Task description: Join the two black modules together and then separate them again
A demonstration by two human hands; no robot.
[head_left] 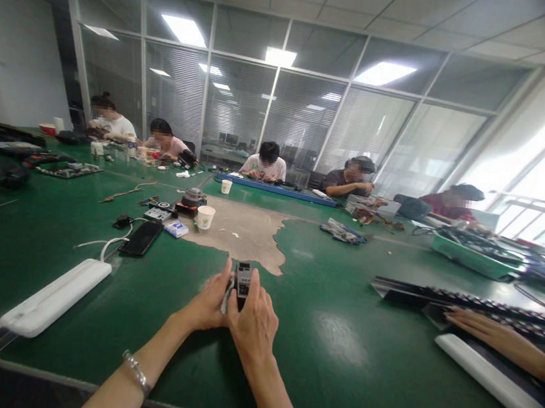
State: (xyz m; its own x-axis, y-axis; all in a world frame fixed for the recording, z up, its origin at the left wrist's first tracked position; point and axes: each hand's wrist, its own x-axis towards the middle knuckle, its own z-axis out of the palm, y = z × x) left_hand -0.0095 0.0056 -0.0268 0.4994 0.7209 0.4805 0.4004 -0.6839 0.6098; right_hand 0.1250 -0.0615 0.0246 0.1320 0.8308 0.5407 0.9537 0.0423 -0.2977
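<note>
Handling a small part with both hands looks to be the step in hand: a dark block-shaped electronic module [244, 278] with socket-like recesses is held up between them, nearer the wearer than the larger paper cup [205, 218] and a little to its right, above the green counter [303, 393]. The left hand [208, 305] has its grip closed along the module's left side, a pale grey strip [227, 294] beside its fingers; whether that is cloth or part of the unit, I cannot tell. The right hand [256, 318] has its grip closed on the other side, index finger laid along it. Any next move seems to call for one hand supporting the module while the other is freed. A tissue packet [177, 229] lies just left of the cup.
</note>
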